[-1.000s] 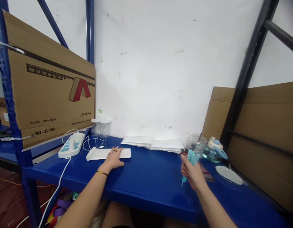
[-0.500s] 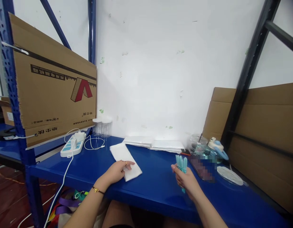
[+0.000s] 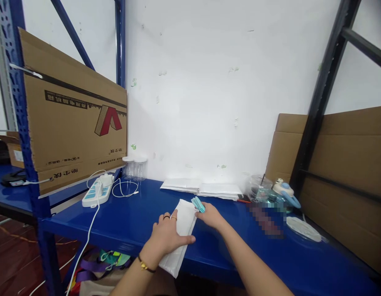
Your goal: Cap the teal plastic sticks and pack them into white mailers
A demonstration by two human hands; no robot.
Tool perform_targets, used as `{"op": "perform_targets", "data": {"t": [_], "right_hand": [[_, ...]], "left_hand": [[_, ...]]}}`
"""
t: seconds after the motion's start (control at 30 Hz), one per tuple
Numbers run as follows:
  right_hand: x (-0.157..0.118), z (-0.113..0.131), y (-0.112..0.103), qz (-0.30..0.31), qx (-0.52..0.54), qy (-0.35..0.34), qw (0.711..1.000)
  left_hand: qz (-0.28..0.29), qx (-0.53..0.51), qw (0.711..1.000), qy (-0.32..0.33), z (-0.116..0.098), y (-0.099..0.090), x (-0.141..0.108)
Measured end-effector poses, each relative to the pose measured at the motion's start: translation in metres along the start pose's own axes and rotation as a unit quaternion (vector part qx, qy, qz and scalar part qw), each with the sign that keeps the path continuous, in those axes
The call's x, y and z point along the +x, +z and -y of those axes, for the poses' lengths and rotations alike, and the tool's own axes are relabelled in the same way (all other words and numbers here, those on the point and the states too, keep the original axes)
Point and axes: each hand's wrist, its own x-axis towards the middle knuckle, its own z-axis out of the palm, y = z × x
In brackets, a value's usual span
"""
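A long white paper packet (image 3: 184, 213) slants across the front edge of the table, its lower end past the edge. My left hand (image 3: 167, 234) grips it, thumb laid over the face and fingers along its left side. In my right hand (image 3: 210, 216) is a bundle of light-blue sticks (image 3: 198, 204), held together with their ends showing above the fingers. That hand is at the packet's upper right corner, and its fingertips meet the edge there. My palm hides the lower part of the sticks.
Two stacks of white packets, left (image 3: 181, 184) and right (image 3: 219, 190), lie against the wall. A white power strip (image 3: 98, 193) with cables and clear jars (image 3: 139, 168) are at the left. On the right are a plastic cup (image 3: 259, 187), a blue-lidded bottle (image 3: 283, 193) and a round white item (image 3: 303, 228).
The packet has shifted right and toward me, now gripped by my left hand instead of lying flat under its fingers. My right hand has brought the light-blue sticks left to the packet's top.
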Motion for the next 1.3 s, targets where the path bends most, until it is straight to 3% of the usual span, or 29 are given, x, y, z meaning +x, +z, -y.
{"op": "perform_targets", "data": {"t": [0.13, 0.3, 0.37, 0.5, 0.57, 0.6, 0.7, 0.8, 0.9, 1.0, 1.13, 1.3], "right_hand": [[0.022, 0.001, 0.009, 0.037, 0.008, 0.070, 0.997], [0.012, 0.004, 0.005, 0.084, 0.081, 0.111, 0.987], [0.001, 0.011, -0.003, 0.086, 0.111, 0.094, 0.986], [-0.025, 0.038, -0.031, 0.080, 0.179, 0.034, 0.980], [-0.037, 0.058, -0.052, 0.030, 0.236, -0.004, 0.971], [-0.042, 0.069, -0.064, -0.006, 0.285, -0.023, 0.958], [-0.057, 0.104, -0.098, -0.080, 0.453, -0.136, 0.878], [-0.067, 0.131, -0.121, -0.128, 0.490, -0.217, 0.835], [-0.071, 0.143, -0.125, -0.139, 0.465, -0.232, 0.843], [-0.068, 0.141, -0.115, -0.122, 0.414, -0.216, 0.876], [-0.060, 0.128, -0.099, -0.065, 0.327, -0.187, 0.924], [-0.052, 0.119, -0.087, 0.021, 0.280, -0.128, 0.951]], "left_hand": [[0.020, 0.058, 0.998, -0.023, -0.013, 0.012, 0.006], [-0.005, 0.066, 0.998, -0.023, -0.007, 0.014, 0.006], [-0.037, 0.066, 0.997, -0.024, -0.010, 0.015, 0.005], [-0.156, 0.057, 0.986, -0.011, -0.027, 0.014, 0.006], [-0.195, 0.037, 0.980, 0.014, -0.036, 0.007, 0.007], [-0.207, 0.022, 0.978, 0.028, -0.041, 0.003, 0.008], [-0.234, -0.035, 0.969, 0.069, -0.056, -0.010, 0.008], [-0.259, -0.106, 0.954, 0.110, -0.069, -0.016, 0.007], [-0.278, -0.178, 0.936, 0.123, -0.079, -0.012, 0.005], [-0.276, -0.242, 0.920, 0.136, -0.085, -0.007, 0.002], [-0.225, -0.330, 0.904, 0.153, -0.088, -0.004, 0.000], [-0.193, -0.374, 0.897, 0.135, -0.083, -0.003, 0.003]]}}
